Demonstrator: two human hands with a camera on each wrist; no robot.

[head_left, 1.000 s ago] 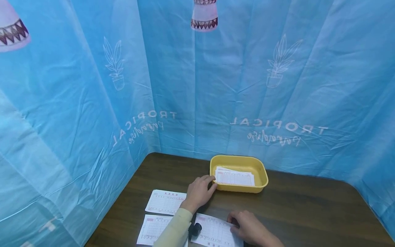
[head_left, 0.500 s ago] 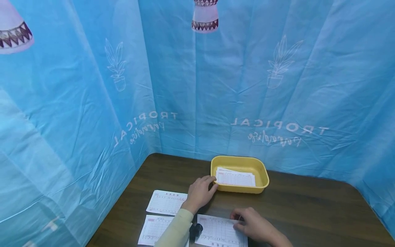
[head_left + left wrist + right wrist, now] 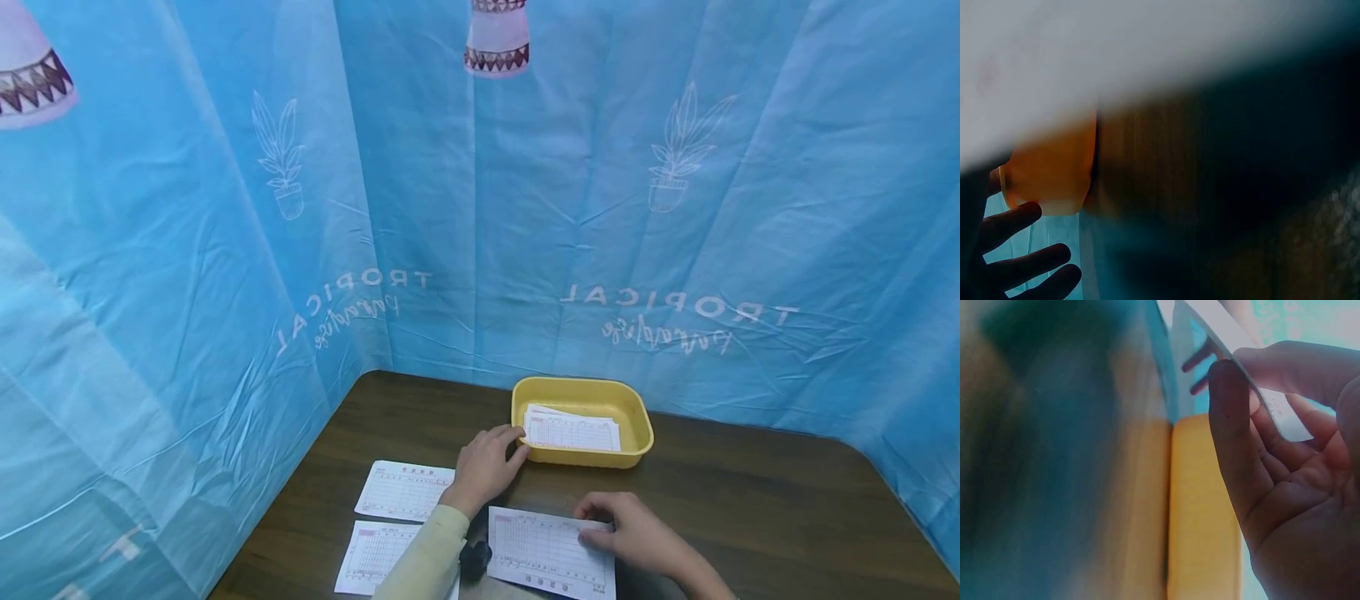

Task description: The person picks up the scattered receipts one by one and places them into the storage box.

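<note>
My right hand [image 3: 633, 533] pinches the right edge of a white printed paper form [image 3: 551, 550] between thumb and fingertips. The right wrist view shows the form [image 3: 1229, 337] nearly edge-on, and the other fingers curled behind it. At the near left corner of a yellow plastic basin [image 3: 577, 457], my left hand [image 3: 483, 467] touches the rim with loosely spread fingers. In the left wrist view the left fingers [image 3: 1032, 259] reach past the basin [image 3: 1054, 169], and a blurred white sheet covers the upper part. Several similar forms [image 3: 573, 432] lie inside the basin.
On the left of the dark wooden table [image 3: 750, 500] lie two more printed forms, an upper form [image 3: 401, 492] and a lower form [image 3: 378, 554] partly under the left sleeve [image 3: 427, 550]. A blue curtain [image 3: 487, 208] stands behind and beside the table.
My right hand has moved right and a little away from me, lifting and sliding the form with it. My left hand stays at the basin's corner.
</note>
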